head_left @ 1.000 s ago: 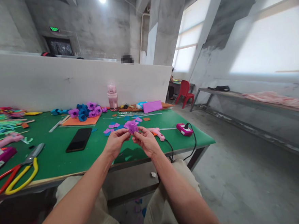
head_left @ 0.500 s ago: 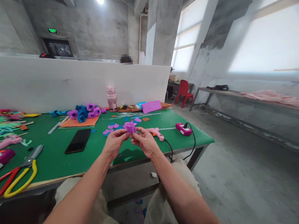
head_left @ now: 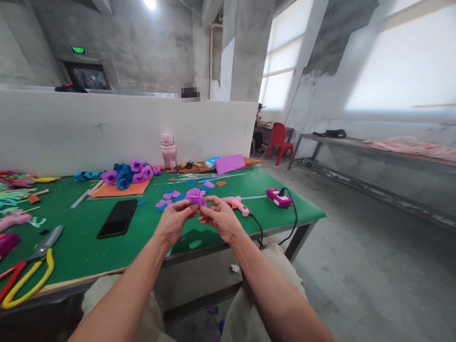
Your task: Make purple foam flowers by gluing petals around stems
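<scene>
Both hands meet above the near edge of the green table (head_left: 101, 253). The left hand (head_left: 174, 221) and the right hand (head_left: 220, 220) each pinch a small purple paper flower (head_left: 196, 196) between fingertips, holding it up between them. Just right of the right hand lies a pink glue gun (head_left: 236, 204), its black cord running to a pink plug box (head_left: 279, 197). Left of the hands a black phone (head_left: 118, 218) lies flat. Farther left are scissors (head_left: 27, 263). At the far side stand a pink bottle (head_left: 168, 152) and a heap of purple and blue flowers (head_left: 128, 172).
</scene>
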Action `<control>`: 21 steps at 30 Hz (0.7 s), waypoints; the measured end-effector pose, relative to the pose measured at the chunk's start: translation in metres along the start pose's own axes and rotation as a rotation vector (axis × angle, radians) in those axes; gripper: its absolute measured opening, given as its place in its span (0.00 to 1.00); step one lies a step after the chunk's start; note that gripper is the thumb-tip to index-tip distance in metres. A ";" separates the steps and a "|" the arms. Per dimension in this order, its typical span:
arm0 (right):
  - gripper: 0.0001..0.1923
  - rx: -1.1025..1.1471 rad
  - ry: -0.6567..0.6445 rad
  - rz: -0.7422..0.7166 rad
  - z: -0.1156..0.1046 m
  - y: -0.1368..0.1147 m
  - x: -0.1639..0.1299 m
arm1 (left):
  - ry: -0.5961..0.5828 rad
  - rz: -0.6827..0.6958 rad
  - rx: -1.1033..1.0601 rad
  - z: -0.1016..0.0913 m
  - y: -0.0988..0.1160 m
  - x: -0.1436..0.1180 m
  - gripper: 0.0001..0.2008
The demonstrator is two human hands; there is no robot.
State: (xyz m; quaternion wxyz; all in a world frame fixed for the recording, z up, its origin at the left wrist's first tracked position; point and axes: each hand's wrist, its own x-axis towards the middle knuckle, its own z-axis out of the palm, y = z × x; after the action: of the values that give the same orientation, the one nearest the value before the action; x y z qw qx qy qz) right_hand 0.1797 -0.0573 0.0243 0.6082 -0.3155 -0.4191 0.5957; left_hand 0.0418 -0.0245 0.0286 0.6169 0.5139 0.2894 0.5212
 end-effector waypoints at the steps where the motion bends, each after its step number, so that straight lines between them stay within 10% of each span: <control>1: 0.21 -0.005 0.002 -0.005 0.000 0.000 0.000 | -0.001 0.001 0.000 0.000 0.000 0.000 0.12; 21: 0.09 -0.145 0.217 -0.309 0.011 0.016 0.007 | 0.077 0.092 -0.054 0.002 -0.008 0.005 0.11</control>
State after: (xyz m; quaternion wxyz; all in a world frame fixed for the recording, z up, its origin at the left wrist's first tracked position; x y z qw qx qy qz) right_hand 0.1619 -0.0502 0.0164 0.7098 -0.3528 -0.4363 0.4258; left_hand 0.0474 -0.0201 0.0224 0.5943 0.4895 0.2750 0.5758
